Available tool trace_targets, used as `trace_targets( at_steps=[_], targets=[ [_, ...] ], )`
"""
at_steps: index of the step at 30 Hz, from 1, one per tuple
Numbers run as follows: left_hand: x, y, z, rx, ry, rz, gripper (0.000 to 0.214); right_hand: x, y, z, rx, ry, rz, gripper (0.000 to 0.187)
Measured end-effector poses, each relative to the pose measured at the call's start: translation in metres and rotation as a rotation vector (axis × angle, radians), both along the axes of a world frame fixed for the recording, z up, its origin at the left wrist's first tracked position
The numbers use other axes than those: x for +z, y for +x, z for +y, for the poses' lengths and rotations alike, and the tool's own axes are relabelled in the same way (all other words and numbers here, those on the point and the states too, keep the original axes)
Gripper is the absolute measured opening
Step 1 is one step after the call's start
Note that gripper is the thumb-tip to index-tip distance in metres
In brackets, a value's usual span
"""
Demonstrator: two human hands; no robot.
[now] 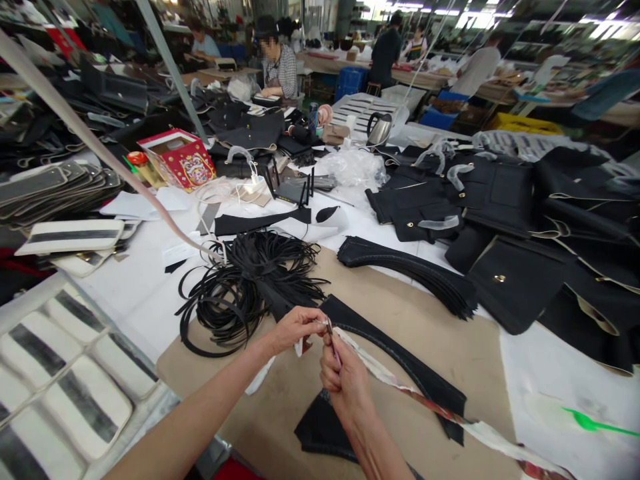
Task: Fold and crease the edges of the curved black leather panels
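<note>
White strip point(381, 371) pinched between left hand point(296, 328) and right hand point(346, 385).

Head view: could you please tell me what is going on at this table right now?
A person pinches the end of a long white strip with both hands over a brown-topped table: left hand at the tip, right hand just below. The strip trails off to the right along a curved black piece. A tangle of black cords lies to the left, a stack of curved black pieces beyond. Other people work farther back.
</note>
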State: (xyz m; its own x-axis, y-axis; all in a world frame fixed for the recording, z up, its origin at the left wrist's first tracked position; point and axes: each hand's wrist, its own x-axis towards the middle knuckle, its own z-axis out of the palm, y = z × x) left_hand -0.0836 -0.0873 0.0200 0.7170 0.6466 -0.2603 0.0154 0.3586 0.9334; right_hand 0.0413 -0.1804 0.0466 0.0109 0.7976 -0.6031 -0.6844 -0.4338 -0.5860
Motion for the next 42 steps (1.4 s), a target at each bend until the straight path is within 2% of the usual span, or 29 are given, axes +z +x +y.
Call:
trace_targets(
  at_steps=[6, 10, 13, 16, 19, 22, 25, 28, 32, 35, 38, 40, 42],
  targets=[
    [-0.006, 0.003, -0.004, -0.014, 0.019, 0.036, 0.042, 0.015, -0.002, 0.000, 0.020, 0.046, -0.008, 0.050],
    [-0.003, 0.003, -0.003, 0.060, 0.022, 0.064, 0.042, 0.025, 0.010, 0.001, -0.018, 0.141, -0.045, 0.045],
    [0.001, 0.003, 0.008, 0.111, 0.017, 0.076, 0.042, 0.023, 0.027, 0.002, -0.096, 0.181, -0.130, 0.046],
    [0.007, -0.001, 0.022, 0.184, 0.005, 0.085, 0.036, 0.013, 0.039, 0.001, -0.090, 0.151, -0.284, 0.051],
    [0.016, -0.010, 0.031, 0.293, -0.054, 0.091, 0.031, -0.004, 0.042, -0.003, -0.023, 0.136, -0.366, 0.052],
    [0.031, -0.017, 0.032, 0.415, -0.174, 0.043, 0.026, -0.016, 0.032, -0.005, 0.008, 0.147, -0.391, 0.051],
    [0.050, -0.015, 0.027, 0.462, -0.318, -0.071, 0.019, -0.018, 0.012, 0.000, 0.071, 0.204, -0.434, 0.060],
    [0.068, -0.005, 0.024, 0.456, -0.424, -0.200, 0.020, -0.013, -0.009, 0.010, 0.166, 0.288, -0.385, 0.070],
    [0.082, 0.003, 0.035, 0.476, -0.474, -0.331, 0.032, -0.010, -0.022, 0.018, 0.240, 0.270, -0.287, 0.040],
    [0.073, -0.008, 0.051, 0.503, -0.453, -0.399, 0.051, -0.007, -0.016, 0.016, 0.259, 0.227, -0.234, 0.041],
    [0.045, -0.026, 0.052, 0.471, -0.461, -0.399, 0.064, 0.000, -0.005, 0.014, 0.255, 0.193, -0.161, 0.046],
    [0.022, -0.031, 0.035, 0.399, -0.489, -0.364, 0.061, 0.006, 0.001, 0.016, 0.218, 0.182, -0.127, 0.048],
    [0.003, -0.029, 0.007, 0.288, -0.507, -0.334, 0.059, 0.011, 0.006, 0.021, 0.165, 0.179, -0.110, 0.046]
  ],
)
